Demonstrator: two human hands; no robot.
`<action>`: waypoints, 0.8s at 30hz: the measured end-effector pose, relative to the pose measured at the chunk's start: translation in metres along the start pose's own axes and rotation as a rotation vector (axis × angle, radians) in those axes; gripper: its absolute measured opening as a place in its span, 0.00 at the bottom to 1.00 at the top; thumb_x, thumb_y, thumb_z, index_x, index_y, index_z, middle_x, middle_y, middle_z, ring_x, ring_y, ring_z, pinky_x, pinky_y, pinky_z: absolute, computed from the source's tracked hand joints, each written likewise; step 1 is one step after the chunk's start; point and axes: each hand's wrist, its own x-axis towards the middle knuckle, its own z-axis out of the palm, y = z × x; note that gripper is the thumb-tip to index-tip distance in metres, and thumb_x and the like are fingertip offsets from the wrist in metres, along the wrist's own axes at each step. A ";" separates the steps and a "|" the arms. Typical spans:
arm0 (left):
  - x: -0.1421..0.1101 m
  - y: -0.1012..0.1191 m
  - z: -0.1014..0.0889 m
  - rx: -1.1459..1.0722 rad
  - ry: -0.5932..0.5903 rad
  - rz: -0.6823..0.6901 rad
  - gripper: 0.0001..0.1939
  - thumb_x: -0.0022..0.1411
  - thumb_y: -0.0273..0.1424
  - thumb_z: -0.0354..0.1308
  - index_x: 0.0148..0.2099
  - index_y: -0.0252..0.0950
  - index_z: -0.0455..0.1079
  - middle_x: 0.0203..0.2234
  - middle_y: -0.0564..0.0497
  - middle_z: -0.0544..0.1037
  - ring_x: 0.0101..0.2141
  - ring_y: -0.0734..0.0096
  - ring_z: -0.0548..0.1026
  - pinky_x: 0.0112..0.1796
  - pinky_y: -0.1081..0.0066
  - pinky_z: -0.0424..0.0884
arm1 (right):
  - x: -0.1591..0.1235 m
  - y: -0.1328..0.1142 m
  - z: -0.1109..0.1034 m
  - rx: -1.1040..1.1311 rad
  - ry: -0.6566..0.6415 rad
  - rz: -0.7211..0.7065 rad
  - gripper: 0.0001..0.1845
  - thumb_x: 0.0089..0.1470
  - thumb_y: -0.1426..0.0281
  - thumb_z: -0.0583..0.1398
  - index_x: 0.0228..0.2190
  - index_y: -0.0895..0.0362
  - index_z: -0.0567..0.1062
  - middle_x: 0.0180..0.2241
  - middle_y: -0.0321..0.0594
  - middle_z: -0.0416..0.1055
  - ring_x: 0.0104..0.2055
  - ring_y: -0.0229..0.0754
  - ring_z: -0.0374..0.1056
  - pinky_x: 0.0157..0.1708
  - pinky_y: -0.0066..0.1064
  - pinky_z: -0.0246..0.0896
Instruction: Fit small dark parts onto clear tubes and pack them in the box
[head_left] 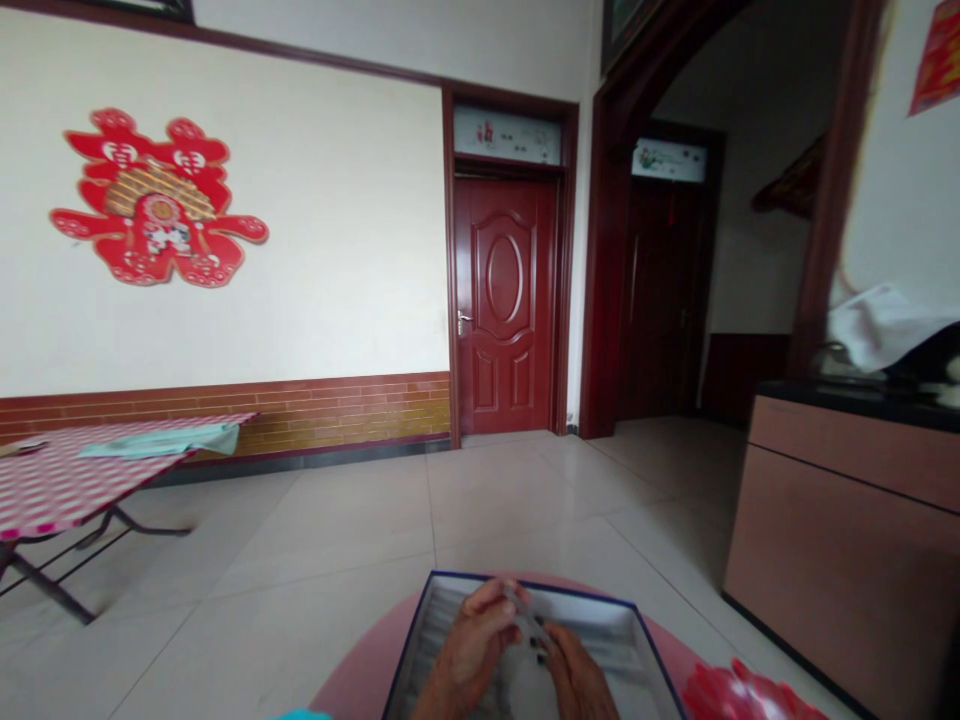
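An open shallow box [420, 640] with a dark blue rim and grey lining rests at the bottom of the view on a round pink surface [352, 680]. Above the box, my left hand [472, 650] and my right hand [574, 675] come together. Pinched between their fingers is a small grey object [523, 615], and its exact kind is too unclear to tell. The hands hide the middle of the box, and the bottom edge of the view cuts off its near part.
A red shiny object [739, 695] lies at the lower right, with a teal item [300, 715] at the lower left edge. A brown cabinet [840, 520] with a black top stands right. A checked folding table [75, 480] stands left. Red doors stand ahead across a tiled floor [337, 530].
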 end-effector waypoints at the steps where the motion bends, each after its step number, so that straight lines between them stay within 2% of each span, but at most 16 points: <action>1: 0.000 0.000 0.000 -0.001 -0.009 0.002 0.12 0.50 0.32 0.62 0.39 0.36 0.71 0.36 0.48 0.71 0.37 0.69 0.67 0.33 0.73 0.63 | 0.000 0.002 0.000 -0.003 -0.004 -0.011 0.25 0.50 0.50 0.48 0.37 0.53 0.73 0.42 0.48 0.72 0.46 0.49 0.68 0.48 0.39 0.62; 4: 0.001 -0.002 -0.001 0.008 -0.008 -0.005 0.13 0.49 0.32 0.62 0.38 0.36 0.71 0.36 0.48 0.72 0.36 0.69 0.68 0.33 0.73 0.63 | 0.001 -0.002 -0.001 0.025 -0.020 -0.002 0.24 0.50 0.51 0.50 0.39 0.54 0.73 0.43 0.48 0.72 0.47 0.49 0.67 0.49 0.40 0.61; 7: 0.004 -0.004 -0.005 0.057 0.102 -0.024 0.13 0.49 0.34 0.62 0.38 0.35 0.71 0.35 0.49 0.72 0.35 0.71 0.68 0.32 0.74 0.63 | 0.001 -0.021 -0.005 0.098 -0.081 0.062 0.23 0.48 0.52 0.52 0.37 0.54 0.73 0.41 0.47 0.73 0.44 0.48 0.68 0.46 0.38 0.62; 9: 0.006 -0.006 -0.009 0.083 0.237 -0.040 0.16 0.48 0.37 0.62 0.40 0.36 0.70 0.33 0.50 0.73 0.32 0.73 0.69 0.30 0.75 0.62 | 0.002 -0.038 -0.007 0.206 -0.251 0.145 0.22 0.50 0.52 0.51 0.32 0.55 0.73 0.33 0.44 0.74 0.34 0.44 0.70 0.34 0.33 0.65; 11: 0.007 -0.008 -0.011 0.106 0.332 -0.057 0.20 0.46 0.39 0.63 0.42 0.37 0.69 0.30 0.51 0.73 0.29 0.74 0.69 0.28 0.76 0.62 | 0.001 -0.056 -0.010 0.375 -0.452 0.273 0.23 0.52 0.52 0.49 0.27 0.57 0.71 0.26 0.40 0.72 0.22 0.37 0.65 0.21 0.28 0.59; 13: 0.008 -0.010 -0.010 0.151 0.323 -0.082 0.21 0.45 0.42 0.63 0.40 0.36 0.70 0.27 0.52 0.73 0.26 0.75 0.69 0.25 0.76 0.60 | 0.001 -0.068 -0.012 0.569 -0.570 0.381 0.22 0.52 0.53 0.50 0.25 0.58 0.71 0.23 0.38 0.70 0.18 0.32 0.60 0.16 0.24 0.52; 17: 0.008 -0.013 -0.006 0.229 0.223 -0.139 0.21 0.46 0.47 0.60 0.34 0.33 0.70 0.23 0.53 0.71 0.18 0.79 0.64 0.20 0.76 0.57 | -0.002 -0.074 -0.012 0.933 -0.631 0.551 0.17 0.50 0.58 0.53 0.28 0.59 0.71 0.23 0.36 0.68 0.19 0.30 0.60 0.17 0.23 0.47; 19: 0.008 -0.014 -0.006 0.250 0.238 -0.127 0.22 0.45 0.47 0.61 0.35 0.33 0.71 0.22 0.53 0.71 0.18 0.80 0.63 0.19 0.76 0.56 | -0.003 -0.071 -0.011 1.015 -0.643 0.602 0.15 0.49 0.60 0.53 0.29 0.60 0.71 0.23 0.37 0.68 0.19 0.31 0.61 0.17 0.23 0.47; 24: 0.011 -0.017 -0.011 0.279 0.262 -0.092 0.22 0.45 0.48 0.60 0.33 0.32 0.71 0.21 0.53 0.71 0.18 0.80 0.62 0.20 0.77 0.55 | -0.003 -0.070 -0.012 1.043 -0.665 0.675 0.14 0.47 0.62 0.54 0.29 0.60 0.72 0.23 0.37 0.68 0.19 0.30 0.60 0.17 0.22 0.47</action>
